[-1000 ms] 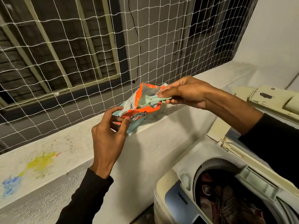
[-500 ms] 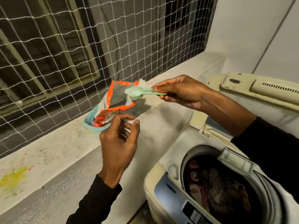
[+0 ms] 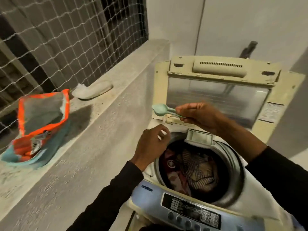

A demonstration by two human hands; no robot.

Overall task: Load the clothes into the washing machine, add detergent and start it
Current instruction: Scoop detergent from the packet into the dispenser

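Swung rightward since the earlier frame, away from the detergent pouch point(image 3: 41, 124) and over the washing machine point(image 3: 196, 194); left hand point(image 3: 152, 144) let go of the pouch and now down at the drum's left rim. Pouch left gaping on the concrete ledge point(image 3: 103, 130), well apart from both hands, with a pale lump of something just beyond it by the netting point(image 3: 66, 39).

Right hand point(image 3: 198, 116) pinched closed on the handle of the mint-green scoop point(image 3: 160, 110), handle running roughly level, bowl pointing left and away from the grip. Cannot tell how full the bowl is. Left-hand fingers loosely curled, holding nothing visible.

Key relation: scoop poised above the machine's back-left corner, near the hinge of the raised lid point(image 3: 220, 90). Open dispenser tray point(image 3: 199, 136) below and right of the bowl, close under the right wrist; drum with the clothes point(image 3: 191, 165) lower still, toward the wearer. Probably calls for drawing the bowl back right and tipping down, either into tray or drum. Right hand plainly the nearer.

Control panel point(image 3: 191, 209) at the front, untouched. Narrow balcony corner, pale walls behind, little elbow room.
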